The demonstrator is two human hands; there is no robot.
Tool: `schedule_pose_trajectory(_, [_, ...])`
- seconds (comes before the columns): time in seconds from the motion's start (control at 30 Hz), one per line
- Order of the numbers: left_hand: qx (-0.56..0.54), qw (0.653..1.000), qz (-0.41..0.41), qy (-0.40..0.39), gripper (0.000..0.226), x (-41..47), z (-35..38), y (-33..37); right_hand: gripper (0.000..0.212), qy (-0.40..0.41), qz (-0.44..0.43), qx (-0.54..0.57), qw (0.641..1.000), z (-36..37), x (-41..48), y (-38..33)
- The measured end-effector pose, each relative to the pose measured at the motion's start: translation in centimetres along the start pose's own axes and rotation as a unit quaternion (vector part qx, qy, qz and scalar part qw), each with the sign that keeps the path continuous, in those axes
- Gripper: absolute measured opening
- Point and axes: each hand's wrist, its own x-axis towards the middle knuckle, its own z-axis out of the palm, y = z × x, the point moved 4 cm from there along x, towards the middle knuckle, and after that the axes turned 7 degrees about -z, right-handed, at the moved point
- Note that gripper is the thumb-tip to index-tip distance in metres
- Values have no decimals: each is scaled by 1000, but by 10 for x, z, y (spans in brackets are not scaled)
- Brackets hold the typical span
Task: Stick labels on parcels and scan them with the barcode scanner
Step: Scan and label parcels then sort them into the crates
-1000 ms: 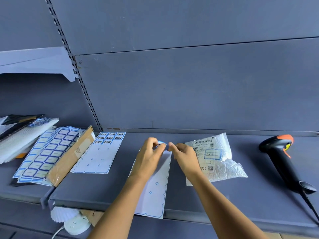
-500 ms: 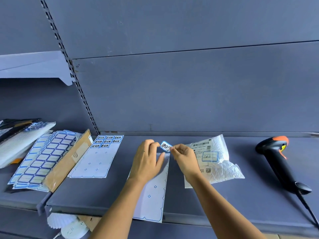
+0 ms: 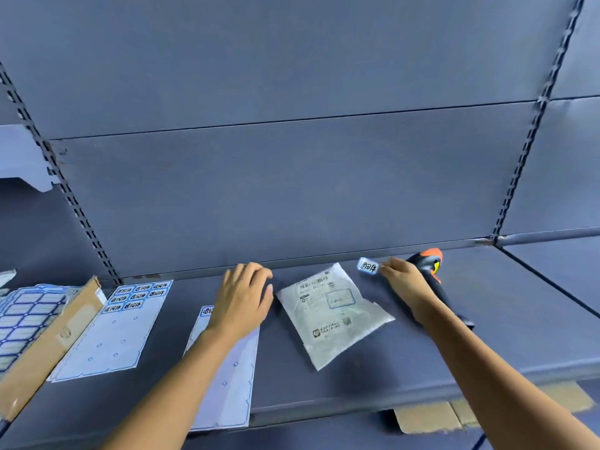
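My right hand (image 3: 406,284) pinches a small blue-edged label (image 3: 368,266) between thumb and fingertips. The label sticks out to the left of my fingers, lifted off the grey shelf (image 3: 487,336). Just below and left of that pinch the parcel (image 3: 331,313), a white plastic mailer, lies flat with its printed slip face up and a blue-framed sticker on it. Behind my right hand, and partly hidden by it, lies the barcode scanner (image 3: 428,264), black, with its orange head just right of my knuckles. My left hand (image 3: 242,297) is on the parcel's far side, palm down, fingers loosely bent and holding nothing, over the top end of a backing sheet (image 3: 227,384); I cannot tell whether it touches the paper. Farther left of that hand lies a second sheet (image 3: 120,326) with printed labels across its top, then a cardboard strip (image 3: 55,339) and a stack of blank labels (image 3: 26,316).
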Motion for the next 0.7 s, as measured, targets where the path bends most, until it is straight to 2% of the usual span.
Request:
schedule_pose_trajectory(0.07, [-28, 999, -2, -20, 24, 11, 5, 26, 32, -13, 6, -83, 996, -6, 6, 13])
schedule_pose_trajectory(0.13, [-45, 998, -4, -40, 23, 13, 11, 51, 29, -40, 0, -108, 993, 1, 12, 16])
schedule_pose_trajectory(0.23, [-68, 995, 2, -68, 23, 3, 20, 72, 25, -78, -17, -97, 992, 19, 16, 7])
schedule_pose_trajectory(0.37, [-89, 993, -6, -77, 22, -5, 23, 72, 20, -88, 28, -35, 995, 39, 18, 5])
schedule_pose_trajectory(0.47, [-91, 993, -1, -72, 25, -5, 23, 69, 17, -110, 38, -82, 990, 48, 15, 5])
schedule_pose_trajectory(0.53, [-92, 991, -15, -97, 33, -5, 27, 71, 17, -105, 31, -118, 987, 51, 13, 5])
schedule_pose_trajectory(0.7, [-39, 969, -86, -227, 69, 1, 39, 88, 27, -60, -5, -149, 987, 54, 10, 0])
